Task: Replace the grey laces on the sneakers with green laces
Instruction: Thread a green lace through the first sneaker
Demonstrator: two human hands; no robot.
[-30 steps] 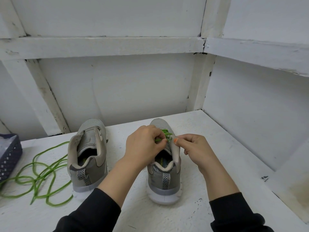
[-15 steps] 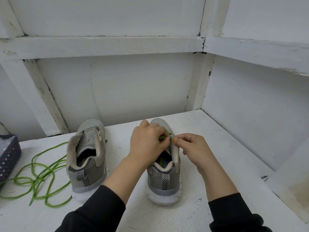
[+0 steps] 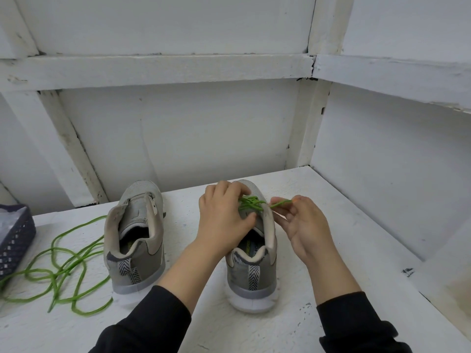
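The right hand (image 3: pixel 303 225) has drawn away to the right of the sneaker, and a short run of green lace (image 3: pixel 251 203) now stretches out after it; the left hand (image 3: pixel 224 215) has spread flatter over the lacing. The right grip is a narrow pinch of thumb and forefinger on the lace's free end, with the other fingers loose. The left grip holds the right sneaker (image 3: pixel 251 276) at its throat, fingers curled over the upper and thumb across the tongue; whether it also pinches the lace cannot be told. That sneaker stands about midway across the desk (image 3: pixel 229 332), toe to the back edge, with green crossings in its upper eyelets. The left sneaker (image 3: pixel 137 250) stands beside it, apart, with no lace showing. A loose green lace (image 3: pixel 63 263) lies tangled toward the left edge, one end reaching a dark plastic basket (image 3: pixel 15 238) at that edge.
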